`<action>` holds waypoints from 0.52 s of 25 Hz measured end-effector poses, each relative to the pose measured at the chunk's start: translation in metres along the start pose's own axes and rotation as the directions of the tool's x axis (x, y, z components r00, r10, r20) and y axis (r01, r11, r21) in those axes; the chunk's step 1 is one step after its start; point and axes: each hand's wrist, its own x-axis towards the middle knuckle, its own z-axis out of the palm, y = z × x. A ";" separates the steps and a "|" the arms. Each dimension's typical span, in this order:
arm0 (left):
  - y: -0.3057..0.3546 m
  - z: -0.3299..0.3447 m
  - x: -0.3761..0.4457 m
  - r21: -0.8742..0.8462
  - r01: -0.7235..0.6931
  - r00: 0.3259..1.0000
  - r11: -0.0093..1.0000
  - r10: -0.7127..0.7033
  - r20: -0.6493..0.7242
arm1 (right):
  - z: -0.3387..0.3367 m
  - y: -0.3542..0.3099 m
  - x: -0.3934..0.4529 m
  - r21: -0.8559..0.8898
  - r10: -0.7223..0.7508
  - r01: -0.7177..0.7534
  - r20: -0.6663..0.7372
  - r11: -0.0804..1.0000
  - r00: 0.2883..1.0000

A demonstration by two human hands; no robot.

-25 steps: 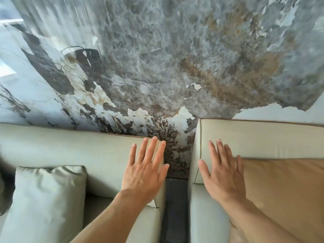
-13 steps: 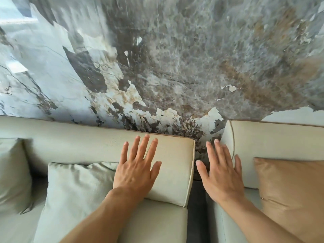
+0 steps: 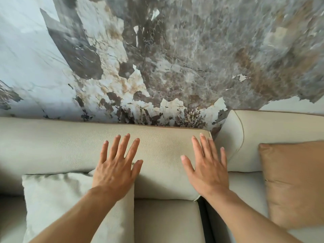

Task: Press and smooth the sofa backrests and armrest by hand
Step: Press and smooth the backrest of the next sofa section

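A beige leather sofa backrest (image 3: pixel 61 146) runs across the middle of the view against the wall. My left hand (image 3: pixel 117 165) lies flat on its front face, fingers spread. Near the same backrest's right end, my right hand (image 3: pixel 206 165) also lies flat with fingers apart. Neither hand holds anything. A second beige backrest (image 3: pixel 280 127) belongs to the adjoining sofa section on the right, across a dark gap (image 3: pixel 203 206).
A pale grey cushion (image 3: pixel 57 204) leans on the seat under my left forearm. A tan cushion (image 3: pixel 294 181) rests against the right backrest. The beige seat (image 3: pixel 166 221) lies below my hands. A marbled grey and white wall (image 3: pixel 157 58) rises behind.
The view has shifted left along the sofa. My right hand has crossed from the right section onto the left backrest. My left hand has slid leftward on that backrest.
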 end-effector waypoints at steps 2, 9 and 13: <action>-0.003 0.014 0.017 -0.006 -0.003 1.000 1.000 0.003 0.008 | 0.016 -0.001 0.007 0.007 0.007 -0.007 0.022 1.000 1.000; -0.018 0.061 0.075 -0.014 -0.003 1.000 1.000 0.003 0.004 | 0.070 0.012 0.060 0.014 -0.002 0.002 0.026 1.000 1.000; -0.023 0.093 0.094 -0.027 -0.004 1.000 1.000 0.003 -0.004 | 0.108 0.013 0.076 -0.020 0.027 -0.028 -0.045 0.999 0.999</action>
